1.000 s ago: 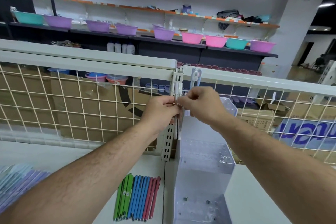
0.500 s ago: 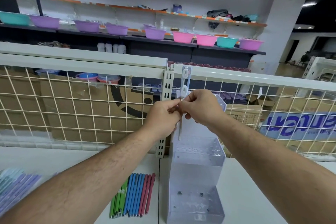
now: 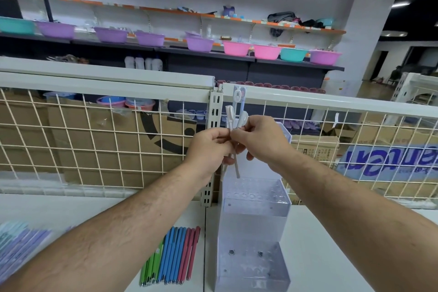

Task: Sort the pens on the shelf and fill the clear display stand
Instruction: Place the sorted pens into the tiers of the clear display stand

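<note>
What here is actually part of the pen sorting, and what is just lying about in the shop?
Part of the job:
- white pens, gripped by the left hand and the right hand
- clear display stand
- coloured pens in a row on the shelf

Just lying about:
- plastic basins on the far shelves
- cardboard boxes

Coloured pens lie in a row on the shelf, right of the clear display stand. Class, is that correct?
No. The head view shows the coloured pens lying in a row on the shelf, left of the clear display stand.
</note>
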Tool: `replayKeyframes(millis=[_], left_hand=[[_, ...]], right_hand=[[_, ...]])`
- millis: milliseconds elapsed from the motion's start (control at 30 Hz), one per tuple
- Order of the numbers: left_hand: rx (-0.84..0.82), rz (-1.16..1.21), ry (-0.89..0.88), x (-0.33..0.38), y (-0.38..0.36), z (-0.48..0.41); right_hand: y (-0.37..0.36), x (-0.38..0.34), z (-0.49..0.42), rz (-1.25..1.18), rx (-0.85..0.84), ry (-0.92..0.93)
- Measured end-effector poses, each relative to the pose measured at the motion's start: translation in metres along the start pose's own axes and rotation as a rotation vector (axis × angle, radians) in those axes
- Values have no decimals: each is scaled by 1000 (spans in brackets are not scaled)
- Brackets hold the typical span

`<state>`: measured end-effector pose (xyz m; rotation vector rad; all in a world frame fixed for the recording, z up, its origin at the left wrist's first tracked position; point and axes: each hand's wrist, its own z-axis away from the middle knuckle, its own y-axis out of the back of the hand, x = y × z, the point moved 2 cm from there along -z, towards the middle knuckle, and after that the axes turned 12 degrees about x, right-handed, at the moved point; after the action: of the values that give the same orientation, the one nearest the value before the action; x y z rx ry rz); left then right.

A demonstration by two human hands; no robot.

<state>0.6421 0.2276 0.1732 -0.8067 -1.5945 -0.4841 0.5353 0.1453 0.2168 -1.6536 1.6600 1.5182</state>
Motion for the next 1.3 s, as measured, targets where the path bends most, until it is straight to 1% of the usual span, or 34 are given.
replayKeyframes(millis=[133,233,367,500,800,900,1033,1133,1300], left_hand=[[15,62,96,-1,1,-3],[44,33,115,-2,3,-6],[101,-15,130,-3,6,-9],[114,-78,116,-3,9,-11],[112,-149,73,-3,11,-14],[107,-155,64,-4,13,-15],[105,-171,47,-5,16,-15],[123,-154,37,-5,16,-16],[124,-164,28,-5,17,-16]], right_hand=[[2,-2,-2,-53,-61,-19],[6,-4,-5,-89,-69,-34],[23,-12,-21,-135,107,-29],[36,-20,-36,-182,273,-8],[30,-24,-52,-166,439,38],[26,-24,-56,-130,437,69],[14,-18,-61,-11,372,94],[6,-10,-64,72,310,86],[-2,2,-66,167,267,74]])
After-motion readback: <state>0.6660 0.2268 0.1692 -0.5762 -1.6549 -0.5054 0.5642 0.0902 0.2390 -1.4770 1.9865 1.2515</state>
